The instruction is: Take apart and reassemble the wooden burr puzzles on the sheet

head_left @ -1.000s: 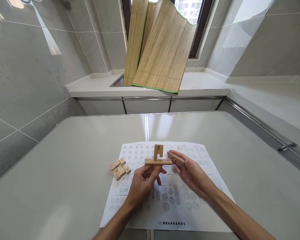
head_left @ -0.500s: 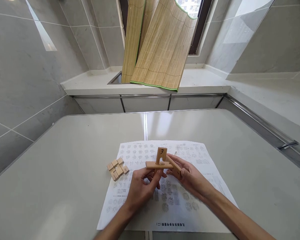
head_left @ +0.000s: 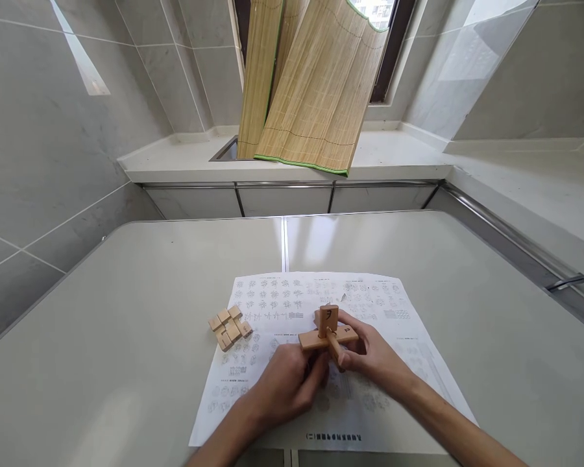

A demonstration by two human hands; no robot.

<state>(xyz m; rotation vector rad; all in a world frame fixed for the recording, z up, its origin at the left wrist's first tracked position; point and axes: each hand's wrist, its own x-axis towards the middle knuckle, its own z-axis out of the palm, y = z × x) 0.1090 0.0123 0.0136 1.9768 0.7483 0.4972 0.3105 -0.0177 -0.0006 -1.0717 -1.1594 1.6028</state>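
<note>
Above the printed sheet [head_left: 267, 415] I hold a partly interlocked wooden puzzle, its flat pieces crossing one another. One upright puzzle piece [head_left: 328, 318] bears a dark mark like a "3"; a level puzzle piece [head_left: 309, 340] crosses it, with a "2" at its right end. My left hand [head_left: 292, 379] is closed on the lower part from below, its fingertips mostly hidden. With thumb and fingers, my right hand [head_left: 370, 347] grips a slanting puzzle piece [head_left: 335, 349] that runs through the joint toward me.
A second small wooden block puzzle [head_left: 229, 328] lies on the left edge of the sheet. The pale table [head_left: 102, 337] has a seam down its middle. Behind it are a white ledge [head_left: 175, 174] and a hanging bamboo mat [head_left: 316, 97]. Tiled walls stand on both sides.
The slanting piece, earlier at the right of the assembly, now passes through the joint at its middle. The assembly has shifted slightly right and down and turned, bringing the "2" into view.
</note>
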